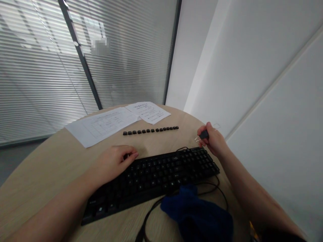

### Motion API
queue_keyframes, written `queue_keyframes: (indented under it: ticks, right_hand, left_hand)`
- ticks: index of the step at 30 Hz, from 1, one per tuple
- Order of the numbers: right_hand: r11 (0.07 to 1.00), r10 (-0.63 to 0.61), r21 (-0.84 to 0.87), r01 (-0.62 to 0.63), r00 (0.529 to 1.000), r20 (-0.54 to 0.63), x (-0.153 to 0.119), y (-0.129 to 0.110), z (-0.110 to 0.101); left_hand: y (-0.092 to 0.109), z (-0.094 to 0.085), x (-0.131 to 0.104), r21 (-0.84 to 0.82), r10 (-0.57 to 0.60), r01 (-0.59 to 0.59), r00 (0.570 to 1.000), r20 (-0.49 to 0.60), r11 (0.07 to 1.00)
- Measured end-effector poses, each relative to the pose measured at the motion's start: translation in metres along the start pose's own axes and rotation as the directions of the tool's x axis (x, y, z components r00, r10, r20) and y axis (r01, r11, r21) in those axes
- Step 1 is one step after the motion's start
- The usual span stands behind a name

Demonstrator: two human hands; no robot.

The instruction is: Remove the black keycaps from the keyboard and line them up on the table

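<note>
A black keyboard [151, 178] lies at a slant on the round table, its right end farther away. My left hand [117, 159] rests over its upper left part, fingers curled together; whether anything small is between them is hidden. In my right hand [210, 137], above the keyboard's far right corner, is a small tool with a black handle [203, 134] and thin wire prongs. Beyond the keyboard, loose black keycaps [147, 130] form a long row. Near the front edge, a dark blue cloth [199, 215] is bunched up beside the keyboard.
Printed sheets [103, 126] lie at the back left of the wooden table [45, 161], with another sheet [148, 112] overlapping them. A black cable [148, 215] loops around the cloth. A white wall stands close on the right, and blinds hang behind glass at the back.
</note>
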State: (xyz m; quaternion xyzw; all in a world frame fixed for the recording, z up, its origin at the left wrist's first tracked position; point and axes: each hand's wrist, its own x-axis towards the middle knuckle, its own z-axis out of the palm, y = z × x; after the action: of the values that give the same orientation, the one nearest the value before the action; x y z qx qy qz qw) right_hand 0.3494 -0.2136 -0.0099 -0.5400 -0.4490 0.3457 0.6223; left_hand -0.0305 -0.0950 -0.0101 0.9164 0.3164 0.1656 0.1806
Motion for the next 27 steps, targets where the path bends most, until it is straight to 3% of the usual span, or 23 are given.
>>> queue_keyframes:
  ticks: [4,7,12,18,27]
  right_hand:
    - [0.992,0.103,0.049,-0.116,0.973,0.204,-0.006,0.005,0.004]
    - [0.985,0.13,0.075,-0.158,0.948,0.289,-0.004,0.011,0.006]
    - [0.987,0.091,0.104,-0.122,0.96,0.263,-0.001,0.023,0.012]
    - [0.984,0.111,-0.165,-0.069,0.958,0.263,0.001,0.032,0.01]
    - [0.954,0.101,-0.3,-0.011,0.952,0.288,-0.001,0.036,0.015]
  left_hand:
    - [-0.001,0.0,-0.001,0.001,0.004,-0.004,1.0,0.029,1.0]
    - [-0.002,-0.001,0.0,-0.004,-0.01,0.01,1.0,0.028,1.0]
    - [-0.004,0.001,0.003,-0.02,-0.035,0.036,0.998,0.047,0.999]
    - [-0.007,0.004,0.004,0.009,-0.087,0.087,0.995,0.051,0.996]
    - [-0.013,0.01,0.007,-0.033,-0.002,0.005,0.996,0.093,0.999]
